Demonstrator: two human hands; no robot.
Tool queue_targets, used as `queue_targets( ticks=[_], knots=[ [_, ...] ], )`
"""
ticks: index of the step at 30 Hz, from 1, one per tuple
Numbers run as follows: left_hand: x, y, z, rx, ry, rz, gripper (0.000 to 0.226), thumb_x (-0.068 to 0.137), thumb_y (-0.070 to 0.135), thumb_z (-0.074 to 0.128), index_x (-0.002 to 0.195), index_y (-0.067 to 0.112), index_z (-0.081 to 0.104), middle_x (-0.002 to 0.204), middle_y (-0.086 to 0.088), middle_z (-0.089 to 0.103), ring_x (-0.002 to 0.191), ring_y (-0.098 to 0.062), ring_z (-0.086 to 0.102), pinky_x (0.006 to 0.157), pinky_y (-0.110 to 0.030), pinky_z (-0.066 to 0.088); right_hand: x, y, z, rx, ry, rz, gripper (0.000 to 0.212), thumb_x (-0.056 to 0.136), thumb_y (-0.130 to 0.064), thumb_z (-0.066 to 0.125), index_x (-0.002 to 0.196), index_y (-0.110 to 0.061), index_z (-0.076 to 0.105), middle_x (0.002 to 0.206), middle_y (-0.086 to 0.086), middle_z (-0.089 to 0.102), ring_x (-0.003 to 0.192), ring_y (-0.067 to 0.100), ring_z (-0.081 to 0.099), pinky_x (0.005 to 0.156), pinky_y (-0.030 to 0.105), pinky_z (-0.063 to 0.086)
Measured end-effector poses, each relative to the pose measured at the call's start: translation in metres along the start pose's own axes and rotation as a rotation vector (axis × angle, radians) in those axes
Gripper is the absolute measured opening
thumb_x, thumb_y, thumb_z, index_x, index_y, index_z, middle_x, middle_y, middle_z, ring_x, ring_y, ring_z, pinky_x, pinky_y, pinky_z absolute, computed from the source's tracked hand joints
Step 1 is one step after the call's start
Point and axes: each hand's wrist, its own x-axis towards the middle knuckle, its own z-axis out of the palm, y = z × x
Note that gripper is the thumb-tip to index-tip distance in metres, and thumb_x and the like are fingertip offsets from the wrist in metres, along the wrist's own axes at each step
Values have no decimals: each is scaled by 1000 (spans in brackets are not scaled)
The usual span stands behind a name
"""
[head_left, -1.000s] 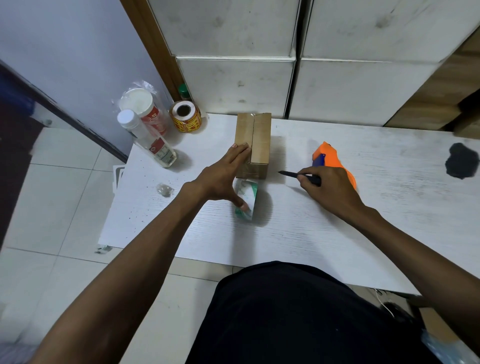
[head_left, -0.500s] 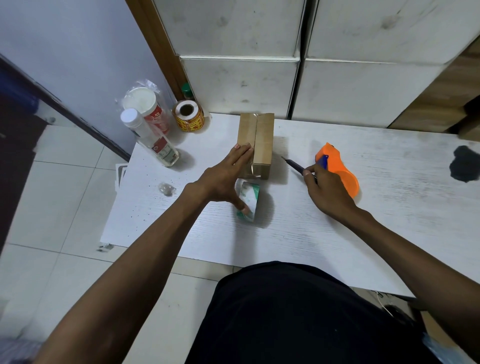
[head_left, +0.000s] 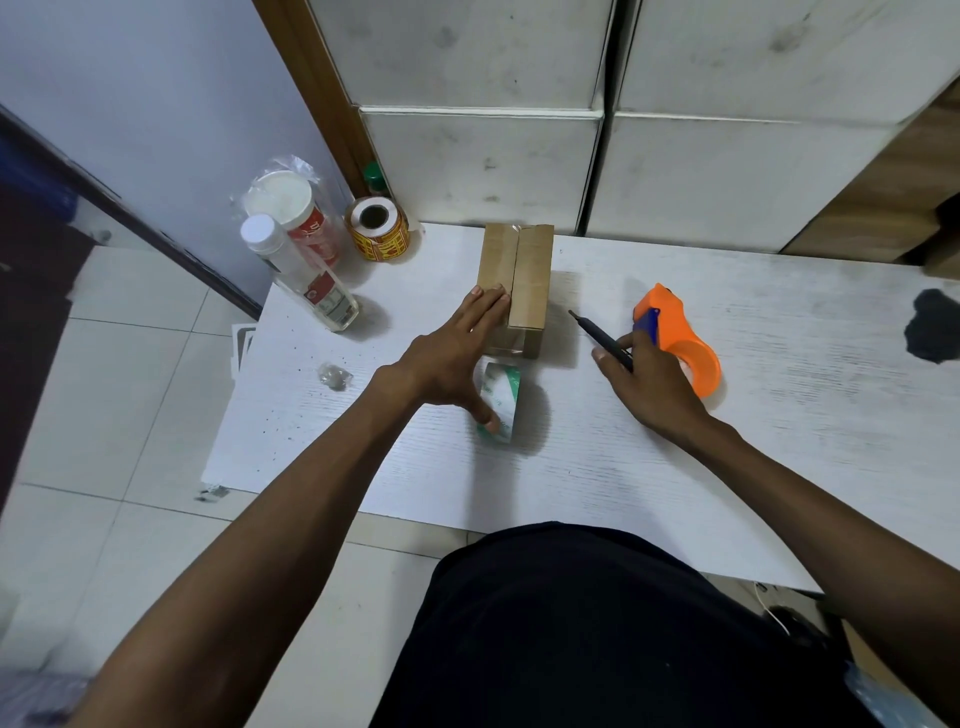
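Observation:
A small brown cardboard box (head_left: 530, 270) stands on the white table (head_left: 649, 467), its top flaps closed along a middle seam. My left hand (head_left: 452, 358) lies flat with straight fingers on the box's left flap, and its thumb touches a green and white tape roll (head_left: 501, 402) standing just in front of the box. My right hand (head_left: 649, 384) holds a black pen (head_left: 597, 335) to the right of the box, tip pointing up and left. An orange tape dispenser (head_left: 680, 338) lies right behind that hand.
At the table's back left stand a clear bottle with a white cap (head_left: 296, 270), a white-lidded jar in plastic wrap (head_left: 291, 213) and a yellow and red label roll (head_left: 376, 228). A crumpled bit of plastic (head_left: 332, 375) lies left. A dark stain (head_left: 932, 327) marks the far right. White cabinets (head_left: 597, 130) rise behind.
My right hand has drawn the pen slightly back to the right and turned its tip up toward the box. My left hand has stayed on the box and tape roll.

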Motion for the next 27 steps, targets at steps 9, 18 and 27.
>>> queue_targets(
  ticks=[9,18,27],
  knots=[
    [2,-2,1,4,12,1,157,44,61,93,158,26,-9,166,16,-15,152,-8,-19,100,-61,49,-1,-5,-3,51,52,3,26,95,-35,54,94,-10,59,56,-1,52,47,15,47,47,29,32],
    [1,0,1,-1,15,1,157,44,59,94,158,24,-8,166,15,-14,150,-6,-20,101,-60,48,-19,-25,-15,0,288,-226,17,89,-26,63,77,-13,64,54,-2,52,52,21,53,49,31,39],
    [2,0,1,17,15,-8,156,45,59,93,158,25,-8,166,14,-14,151,-8,-20,103,-61,47,-7,-50,3,-94,8,-389,23,91,-35,61,89,-13,68,73,3,70,62,10,58,59,30,49]
  ],
)
